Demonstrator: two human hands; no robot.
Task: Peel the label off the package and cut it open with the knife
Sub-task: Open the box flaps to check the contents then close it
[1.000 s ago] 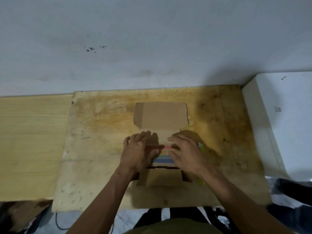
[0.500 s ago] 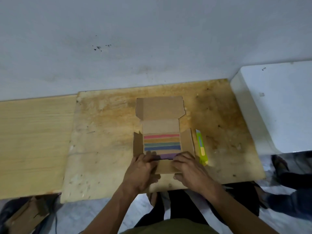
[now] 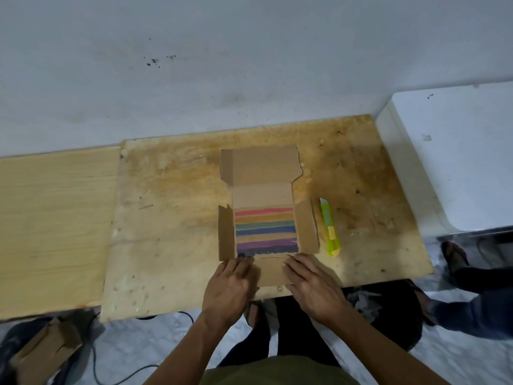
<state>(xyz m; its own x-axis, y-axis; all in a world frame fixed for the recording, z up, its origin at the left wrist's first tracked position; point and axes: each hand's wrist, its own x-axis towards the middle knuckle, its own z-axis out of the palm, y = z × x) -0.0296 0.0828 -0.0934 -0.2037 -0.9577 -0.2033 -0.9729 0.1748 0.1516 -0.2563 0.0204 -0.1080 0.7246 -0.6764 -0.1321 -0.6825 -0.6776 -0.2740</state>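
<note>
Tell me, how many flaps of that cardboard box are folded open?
4: the far flap, left flap, right flap, and near flap under both hands' fingertips.

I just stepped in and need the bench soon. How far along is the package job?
Nearly finished, it looks. The cardboard package lies opened flat on the wooden board, flaps spread, its rainbow-striped inside showing. The green knife lies to its right, touched by neither hand. The left hand and right hand press on the near flap. No label is visible, so I cannot confirm that step.
</note>
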